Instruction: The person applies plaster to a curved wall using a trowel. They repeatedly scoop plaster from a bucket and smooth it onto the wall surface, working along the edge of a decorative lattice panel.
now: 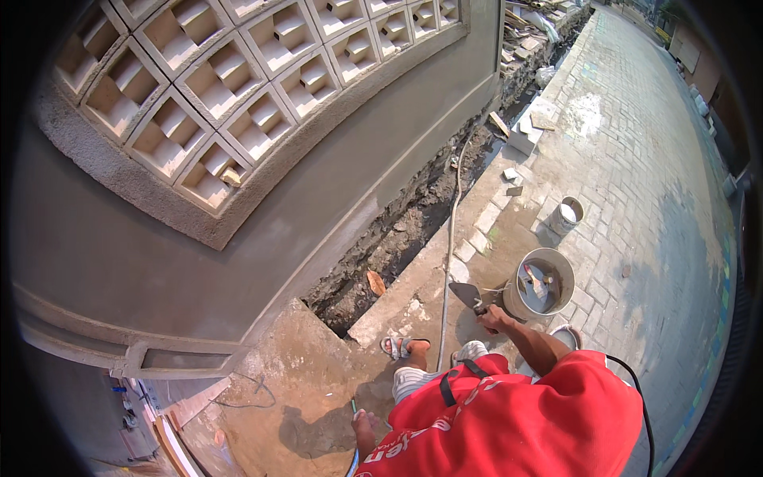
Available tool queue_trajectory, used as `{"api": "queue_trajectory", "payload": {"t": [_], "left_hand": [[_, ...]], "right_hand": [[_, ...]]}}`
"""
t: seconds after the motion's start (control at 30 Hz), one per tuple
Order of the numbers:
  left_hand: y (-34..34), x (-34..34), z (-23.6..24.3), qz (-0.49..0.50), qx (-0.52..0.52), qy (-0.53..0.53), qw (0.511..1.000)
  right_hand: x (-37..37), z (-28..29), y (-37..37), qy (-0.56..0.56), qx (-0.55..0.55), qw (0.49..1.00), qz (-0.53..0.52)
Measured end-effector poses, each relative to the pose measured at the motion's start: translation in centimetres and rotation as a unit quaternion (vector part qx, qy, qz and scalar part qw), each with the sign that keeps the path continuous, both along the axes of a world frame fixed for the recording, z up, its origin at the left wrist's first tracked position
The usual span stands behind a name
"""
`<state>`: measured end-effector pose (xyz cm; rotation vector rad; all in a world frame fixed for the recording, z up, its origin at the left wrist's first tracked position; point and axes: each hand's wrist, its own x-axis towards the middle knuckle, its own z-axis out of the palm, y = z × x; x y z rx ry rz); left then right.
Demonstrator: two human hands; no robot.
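Bucket right of trowel, trench left.

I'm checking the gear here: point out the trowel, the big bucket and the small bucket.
Trowel point(464, 295): head view, on its dark blade.
Big bucket point(513, 300): head view, on its outer wall.
Small bucket point(559, 223): head view, on its outer wall.

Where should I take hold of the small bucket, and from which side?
By its rim, probably on the left side, reaching down from above: the small bucket stands upright with its mouth open, and the large bucket sits on its near side. The right hand is holding the trowel, so that grip would need freeing first.
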<state>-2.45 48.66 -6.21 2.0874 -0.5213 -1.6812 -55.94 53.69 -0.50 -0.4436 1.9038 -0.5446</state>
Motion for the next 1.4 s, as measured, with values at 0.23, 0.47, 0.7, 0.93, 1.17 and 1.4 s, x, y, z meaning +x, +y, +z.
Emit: {"api": "queue_trajectory", "payload": {"t": [0.23, 0.47, 0.7, 0.93, 1.17, 1.4], "left_hand": [[3.2, -2.3, -1.1, -0.368, -0.061, -0.100, 0.922], [0.4, -1.6, 0.9, -0.312, -0.048, -0.088, 0.945], [-1.5, -0.3, 4.7, -0.293, -0.071, -0.109, 0.947], [-1.2, -1.5, 4.3, -0.306, -0.065, -0.106, 0.944], [0.3, -1.1, 3.9, -0.309, -0.058, -0.108, 0.943], [1.8, -0.2, 3.5, -0.290, -0.055, -0.103, 0.950]], "right_hand": [[2.1, -0.1, 8.6, -0.021, -0.028, 0.993, -0.116], [2.8, -2.7, 12.1, -0.016, -0.032, 0.983, -0.180], [3.0, -3.8, 11.5, -0.001, -0.050, 0.981, -0.187], [3.3, -0.7, 12.3, 0.004, -0.057, 0.975, -0.217], [3.6, -4.4, 13.4, -0.006, -0.056, 0.969, -0.241], [3.5, -3.5, 13.2, -0.030, -0.058, 0.969, -0.240]]}}
